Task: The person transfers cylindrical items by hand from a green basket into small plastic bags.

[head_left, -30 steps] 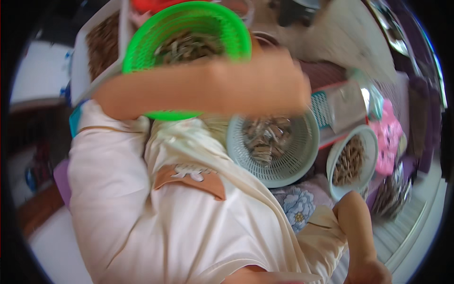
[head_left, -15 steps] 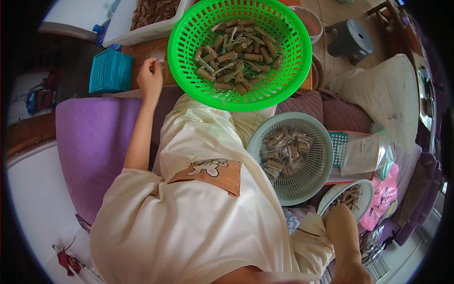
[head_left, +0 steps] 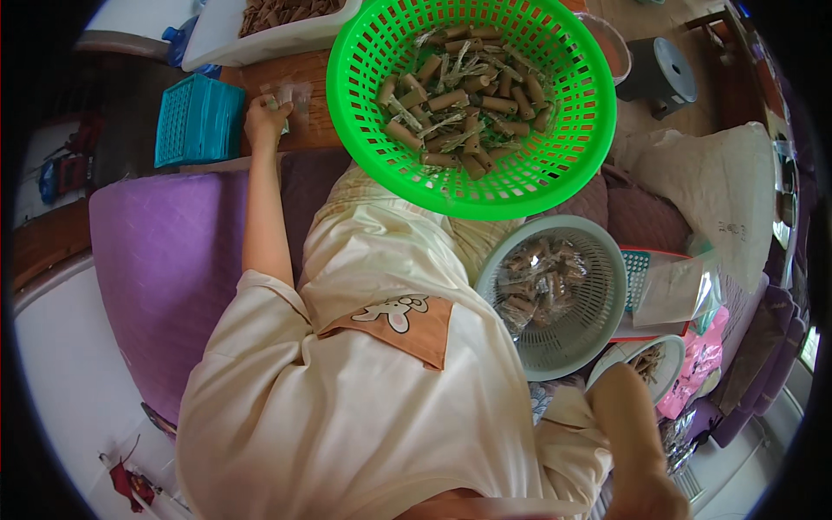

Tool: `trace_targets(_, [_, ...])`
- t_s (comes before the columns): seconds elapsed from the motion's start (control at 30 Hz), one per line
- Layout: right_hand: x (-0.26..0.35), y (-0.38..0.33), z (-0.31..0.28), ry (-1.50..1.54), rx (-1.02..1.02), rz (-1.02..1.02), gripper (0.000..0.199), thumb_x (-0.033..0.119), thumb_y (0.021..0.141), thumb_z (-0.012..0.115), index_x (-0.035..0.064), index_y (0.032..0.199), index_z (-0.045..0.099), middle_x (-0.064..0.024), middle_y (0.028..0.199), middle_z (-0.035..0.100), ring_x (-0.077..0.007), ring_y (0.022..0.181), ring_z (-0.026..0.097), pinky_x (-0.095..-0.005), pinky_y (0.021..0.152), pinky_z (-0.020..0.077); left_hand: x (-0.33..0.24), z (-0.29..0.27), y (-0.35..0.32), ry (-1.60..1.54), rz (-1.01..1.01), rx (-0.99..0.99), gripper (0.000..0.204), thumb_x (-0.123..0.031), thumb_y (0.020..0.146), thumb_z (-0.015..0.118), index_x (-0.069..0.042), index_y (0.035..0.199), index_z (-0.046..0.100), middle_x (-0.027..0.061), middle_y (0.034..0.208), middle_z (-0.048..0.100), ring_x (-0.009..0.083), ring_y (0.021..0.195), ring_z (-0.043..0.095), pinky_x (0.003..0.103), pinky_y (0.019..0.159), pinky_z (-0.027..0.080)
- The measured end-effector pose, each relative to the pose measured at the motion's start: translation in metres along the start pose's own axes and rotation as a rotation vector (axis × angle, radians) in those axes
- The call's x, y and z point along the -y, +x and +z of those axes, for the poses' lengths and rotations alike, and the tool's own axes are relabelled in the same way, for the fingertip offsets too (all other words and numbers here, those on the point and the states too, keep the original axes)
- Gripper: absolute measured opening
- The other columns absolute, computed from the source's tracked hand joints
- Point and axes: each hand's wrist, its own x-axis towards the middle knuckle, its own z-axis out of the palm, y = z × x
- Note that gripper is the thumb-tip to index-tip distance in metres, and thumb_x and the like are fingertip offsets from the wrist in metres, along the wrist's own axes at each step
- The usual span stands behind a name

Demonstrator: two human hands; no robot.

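Purple cushion [head_left: 165, 260] and wooden ledge [head_left: 286, 82] lie below us, with the green basket [head_left: 472, 104] of brown rolls [head_left: 464, 91] on our lap so both arms can reach it. Our left hand [head_left: 264, 121] stretches to the ledge, fingers closed around a small clear wrapper [head_left: 290, 100] beside the blue crate [head_left: 199, 120]; our right hand [head_left: 646, 494] hangs low at the frame's edge, and we cannot tell its fingers' state. Grey basket [head_left: 555, 295] of wrapped pieces and white bowl [head_left: 641, 364] sit on the right, near that arm.
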Motion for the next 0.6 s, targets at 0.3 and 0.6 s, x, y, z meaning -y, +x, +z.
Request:
trace_targets(0.3, [-0.064, -0.007, 0.018, -0.110, -0.013, -0.084, 0.017, -0.002, 0.062, 0.062, 0.0059, 0.065, 0.047, 0.0003, 0.066, 0.053, -0.0109, 0.050, 0.053, -0.0177, 0.044, 0.0456, -0.021, -0.025, -0.034, -0.069, 0.181, -0.144, 0.019, -0.021, 0.075, 0.058, -0.009, 0.089, 0.054, 0.0120, 0.081, 0.061, 0.0343, 0.079, 0.056, 0.040, 0.065, 0.045])
trace_targets(0.6, [-0.166, -0.068, -0.034, -1.167, 0.120, 0.727, 0.019, 0.004, 0.078, 0.048, 0.0027, 0.095, 0.056, -0.0085, 0.065, 0.053, -0.0156, 0.055, 0.052, -0.0252, 0.054, 0.0424, -0.027, -0.045, -0.040, -0.006, 0.396, -0.253, 0.012, -0.017, 0.080, 0.053, -0.008, 0.085, 0.047, 0.0130, 0.072, 0.058, 0.0349, 0.067, 0.056, 0.044, 0.053, 0.041])
